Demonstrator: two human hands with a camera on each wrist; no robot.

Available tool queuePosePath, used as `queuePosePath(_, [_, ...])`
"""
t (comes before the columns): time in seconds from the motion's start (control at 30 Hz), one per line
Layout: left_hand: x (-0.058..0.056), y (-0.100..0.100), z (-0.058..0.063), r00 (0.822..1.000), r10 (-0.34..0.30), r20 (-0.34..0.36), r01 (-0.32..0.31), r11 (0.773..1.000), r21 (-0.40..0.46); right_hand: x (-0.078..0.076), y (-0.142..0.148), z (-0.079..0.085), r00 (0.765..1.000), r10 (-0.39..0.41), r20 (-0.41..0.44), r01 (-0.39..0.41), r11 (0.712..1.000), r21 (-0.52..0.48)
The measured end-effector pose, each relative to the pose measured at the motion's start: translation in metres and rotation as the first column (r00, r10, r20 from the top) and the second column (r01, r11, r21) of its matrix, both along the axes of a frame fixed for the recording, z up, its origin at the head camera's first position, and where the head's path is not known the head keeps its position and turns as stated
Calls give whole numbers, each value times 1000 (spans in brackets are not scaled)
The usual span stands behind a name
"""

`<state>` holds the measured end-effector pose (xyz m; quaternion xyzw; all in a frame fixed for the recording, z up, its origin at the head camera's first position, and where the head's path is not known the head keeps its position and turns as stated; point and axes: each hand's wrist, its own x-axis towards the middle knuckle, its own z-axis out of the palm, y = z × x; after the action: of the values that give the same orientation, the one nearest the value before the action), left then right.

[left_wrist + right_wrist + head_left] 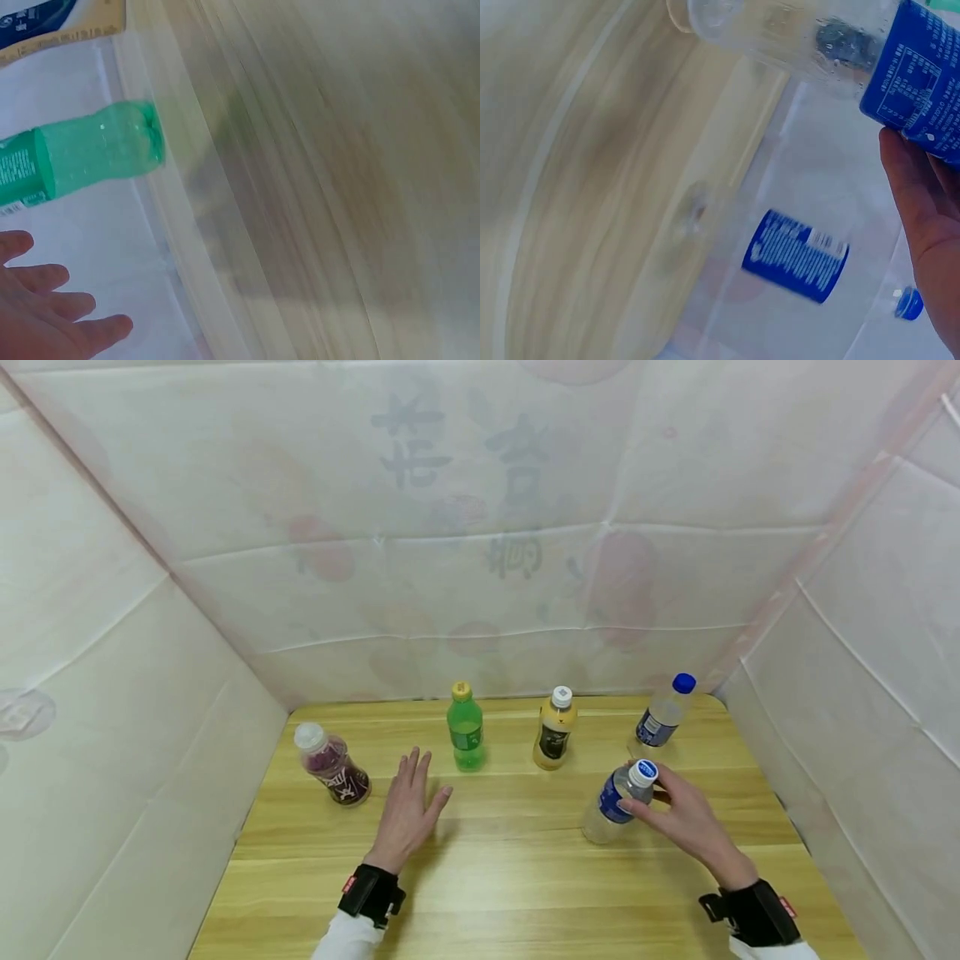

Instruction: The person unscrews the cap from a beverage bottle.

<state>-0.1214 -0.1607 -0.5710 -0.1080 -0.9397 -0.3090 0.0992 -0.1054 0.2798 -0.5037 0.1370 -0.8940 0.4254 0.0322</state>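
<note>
Fingers and thumb of my right hand (686, 818) grip a clear plastic bottle (596, 827) with a blue label around its upper half and a white cap with a blue top. In the right wrist view, drops cling inside this bottle (795, 37); whether its base touches the table I cannot tell. My left hand (405, 814) is held with its fingers straight and thumb apart, nothing in it. It lies between a bottle of dark purple drink (348, 781) and a green bottle (467, 735) with a yellow cap. The left wrist view shows the green bottle (97, 150) beyond the fingertips.
A white-capped bottle of yellowish drink (555, 739) stands at the back of the wooden table (495, 893). Behind the held bottle, at the back right, is another clear bottle (663, 714) with a dark blue label and blue cap. White sheeting (480, 593) encloses the back and sides.
</note>
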Motion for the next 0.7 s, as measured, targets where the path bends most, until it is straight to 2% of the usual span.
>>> queuePosePath(0.17, [1, 12, 1, 999, -35, -9, 36, 996, 76, -6, -16, 1, 999, -8, -37, 5, 998, -64])
queuePosePath(0.27, [2, 19, 2, 998, -59, -20, 60, 994, 94, -8, -26, 1, 998, -8, -56, 2, 995, -102])
queuePosePath(0.5, [5, 30, 2, 994, -93, -61, 97, 994, 58, -11, -51, -1, 999, -13, -47, 2, 974, -228])
queuePosePath(0.7, [6, 43, 8, 981, -126, -146, 133, 990, 38, -9, -73, -4, 998, -53, -14, 46, 945, -324])
